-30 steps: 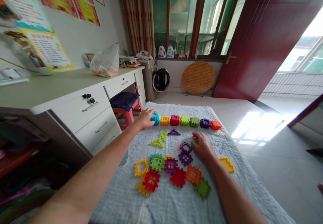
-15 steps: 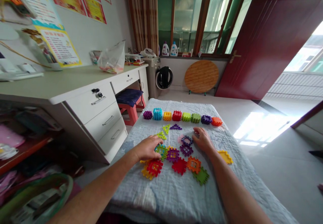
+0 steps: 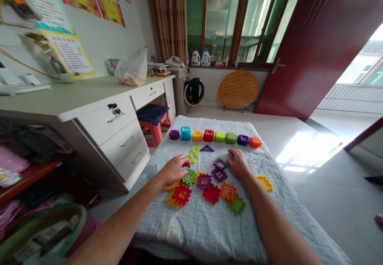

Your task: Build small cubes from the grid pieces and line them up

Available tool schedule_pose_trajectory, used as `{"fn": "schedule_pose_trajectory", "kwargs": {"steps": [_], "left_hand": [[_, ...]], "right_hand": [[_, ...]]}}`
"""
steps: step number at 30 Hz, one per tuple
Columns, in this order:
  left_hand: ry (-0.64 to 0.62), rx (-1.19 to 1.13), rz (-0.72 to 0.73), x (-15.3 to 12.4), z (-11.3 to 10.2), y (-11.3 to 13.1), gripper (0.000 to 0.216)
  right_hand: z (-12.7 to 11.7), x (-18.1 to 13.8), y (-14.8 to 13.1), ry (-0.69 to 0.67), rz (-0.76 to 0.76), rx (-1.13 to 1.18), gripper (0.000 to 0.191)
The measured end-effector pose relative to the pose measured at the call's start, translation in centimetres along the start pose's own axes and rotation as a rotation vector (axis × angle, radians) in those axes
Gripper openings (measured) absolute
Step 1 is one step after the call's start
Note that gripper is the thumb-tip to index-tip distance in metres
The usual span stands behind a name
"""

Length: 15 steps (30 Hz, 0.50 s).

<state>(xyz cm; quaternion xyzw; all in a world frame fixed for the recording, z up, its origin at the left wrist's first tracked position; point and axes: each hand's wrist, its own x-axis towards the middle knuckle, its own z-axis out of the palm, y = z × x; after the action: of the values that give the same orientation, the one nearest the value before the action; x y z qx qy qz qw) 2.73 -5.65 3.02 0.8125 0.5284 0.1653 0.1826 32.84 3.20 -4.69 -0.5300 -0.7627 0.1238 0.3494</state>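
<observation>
My left hand (image 3: pixel 175 170) is open, fingers bent and thumb apart, just over the left edge of a green window-pattern tile (image 3: pixel 189 177). Lime triangle pieces (image 3: pixel 196 150) lie just beyond it. My right hand (image 3: pixel 239 163) rests open on the cloth, beside a dark purple frame tile (image 3: pixel 220 163); nothing shows in its fingers. Between the hands and nearer to me lie a purple window tile (image 3: pixel 204 180), a red tile (image 3: pixel 212 194), an orange tile (image 3: pixel 228 192) and a dark green tile (image 3: pixel 236 205). A red window tile (image 3: pixel 182 194) overlaps a yellow one.
Several assembled blocks stand in a row toward the far edge, among them a blue block (image 3: pixel 186 133) and a red block (image 3: pixel 208 135). A yellow tile (image 3: pixel 265 183) lies outside my right forearm. A white desk (image 3: pixel 89 93) and a pink stool (image 3: pixel 154 129) stand left.
My left hand has lifted slightly off the green tile and shifted a little away from me, uncovering more of it. The right hand stays beside the dark purple frame.
</observation>
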Motion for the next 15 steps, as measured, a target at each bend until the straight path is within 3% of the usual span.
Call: {"fn": "schedule_pose_trajectory", "kwargs": {"steps": [4, 9, 15], "left_hand": [[-0.017, 0.001, -0.01, -0.24, -0.19, 0.13, 0.016], [-0.105, 0.083, 0.052, -0.84, -0.01, 0.59, 0.056], [-0.073, 0.106, 0.095, -0.53, 0.34, 0.61, 0.048]], "right_hand": [[-0.07, -0.02, -0.12, -0.004, -0.001, 0.0, 0.04], [-0.04, -0.05, -0.18, 0.006, -0.003, -0.001, 0.038], [0.03, -0.06, -0.09, 0.018, -0.01, 0.002, 0.038]]}}
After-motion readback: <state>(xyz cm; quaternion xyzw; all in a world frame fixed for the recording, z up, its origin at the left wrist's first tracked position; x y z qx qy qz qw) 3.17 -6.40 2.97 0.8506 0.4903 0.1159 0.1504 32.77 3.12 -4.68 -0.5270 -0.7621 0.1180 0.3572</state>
